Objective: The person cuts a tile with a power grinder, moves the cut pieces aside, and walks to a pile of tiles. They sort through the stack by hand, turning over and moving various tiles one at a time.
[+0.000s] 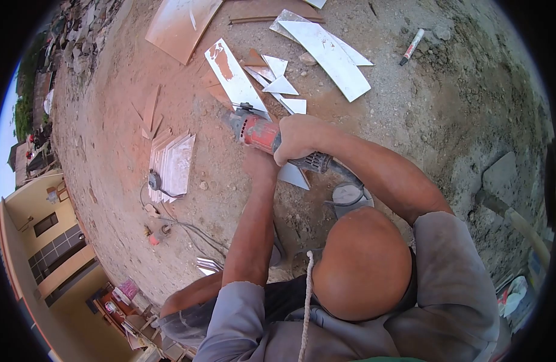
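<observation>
A red and grey angle grinder [260, 134] lies across the middle of the view, its head and disc end pointing left. My right hand [299, 137] is wrapped round its body from the right. My left hand [261, 161] is just below the grinder, which hides its fingers; whether it grips the tool or the tile cannot be made out. Under the grinder head is the end of a long white tile strip [245, 84] with a reddish patch. Below the tool a white tile corner [295, 175] shows. Dust blurs the ground near the disc.
Broken white tile pieces [281, 85] and larger white strips [332, 57] lie ahead. A tile stack [172, 166] with a cord across it stands left, near a tangled cable [199, 232]. A marker-like tube [412, 47] and a shovel or hoe [501, 202] lie right.
</observation>
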A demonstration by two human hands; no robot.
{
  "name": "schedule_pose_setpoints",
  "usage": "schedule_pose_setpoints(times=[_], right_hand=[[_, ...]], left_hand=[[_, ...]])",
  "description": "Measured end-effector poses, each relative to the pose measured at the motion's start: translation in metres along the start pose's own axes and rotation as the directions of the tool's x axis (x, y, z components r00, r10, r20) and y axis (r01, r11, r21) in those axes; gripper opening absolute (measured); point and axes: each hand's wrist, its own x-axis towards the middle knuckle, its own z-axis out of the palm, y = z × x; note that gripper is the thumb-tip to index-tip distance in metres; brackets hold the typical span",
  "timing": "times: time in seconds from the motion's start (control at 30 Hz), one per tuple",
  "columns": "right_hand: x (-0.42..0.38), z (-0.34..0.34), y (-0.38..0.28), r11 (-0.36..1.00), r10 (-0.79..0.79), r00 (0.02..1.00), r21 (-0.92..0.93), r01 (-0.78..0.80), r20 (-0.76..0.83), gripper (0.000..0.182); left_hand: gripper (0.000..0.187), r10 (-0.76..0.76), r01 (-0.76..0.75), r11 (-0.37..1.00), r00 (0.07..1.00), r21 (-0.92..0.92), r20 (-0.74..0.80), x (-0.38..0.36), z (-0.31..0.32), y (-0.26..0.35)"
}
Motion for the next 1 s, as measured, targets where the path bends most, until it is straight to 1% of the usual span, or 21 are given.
schedule_pose_setpoints(times=[0.07,0.13,0.27,0.37,0.43,0.47,0.57,0.63,0.77,0.83,0.87,0.93,0.97,1.0], right_hand=[[-0.003,-0.001,0.001,1.000,0.018,1.000,0.005,-0.018,0.012,0.053],[-0.005,-0.001,0.003,1.000,0.019,1.000,-0.004,-0.019,0.022,0.053],[-0.010,-0.002,0.003,1.000,0.016,0.999,-0.013,-0.016,0.028,0.053],[-0.013,-0.001,0.006,1.000,0.008,1.000,-0.017,-0.008,0.004,0.053],[-0.015,-0.001,0.008,1.000,-0.003,1.000,-0.001,0.003,-0.016,0.054],[-0.017,-0.001,0.008,1.000,-0.002,1.000,-0.001,0.002,-0.017,0.054],[-0.021,-0.004,0.007,1.000,0.017,1.000,-0.014,-0.017,0.015,0.054],[-0.022,-0.002,0.010,1.000,0.019,1.000,-0.012,-0.019,0.015,0.054],[-0.029,-0.004,0.012,0.999,0.039,0.998,0.005,-0.039,0.046,0.056],[-0.033,0.001,0.012,0.998,0.058,0.998,-0.009,-0.057,0.004,0.059],[-0.035,0.003,0.014,0.999,0.049,0.999,-0.018,-0.049,0.000,0.059],[-0.040,0.007,0.018,0.997,0.060,0.996,0.062,-0.055,-0.071,0.063],[-0.044,0.008,0.020,0.998,0.047,0.997,0.045,-0.044,-0.063,0.063],[-0.049,0.007,0.022,0.995,0.037,0.994,0.099,-0.027,-0.105,0.063]], left_hand=[[0.064,-0.012,0.011,0.999,1.000,-0.040,-0.022,-0.001,0.000,0.001],[0.066,0.024,-0.024,1.000,0.998,0.007,-0.058,-0.004,-0.004,0.006],[0.067,-0.015,0.016,1.000,0.999,0.022,-0.042,0.000,0.002,0.001],[0.067,-0.032,0.033,0.998,0.999,0.046,-0.015,-0.004,-0.007,0.009],[0.060,-0.025,0.025,1.000,1.000,0.014,0.007,-0.005,-0.010,0.012],[0.060,-0.023,0.023,1.000,1.000,0.013,0.008,-0.005,-0.011,0.013],[0.061,0.019,-0.018,0.999,1.000,0.038,-0.012,-0.004,-0.008,0.010],[0.062,0.088,-0.087,0.996,0.996,0.014,-0.034,-0.003,-0.008,0.009],[0.063,0.098,-0.099,0.995,0.995,-0.011,-0.027,-0.008,-0.017,0.019],[0.061,0.023,-0.024,0.998,1.000,0.054,0.014,-0.008,-0.020,0.022],[0.061,0.021,-0.021,0.999,1.000,0.050,0.002,-0.008,-0.020,0.021],[0.068,0.027,-0.026,0.997,1.000,0.068,-0.016,-0.008,-0.017,0.017],[0.068,0.011,-0.009,0.998,1.000,0.059,-0.029,-0.007,-0.016,0.013],[0.074,-0.069,0.068,0.997,0.998,0.037,0.013,-0.007,-0.017,0.011]])
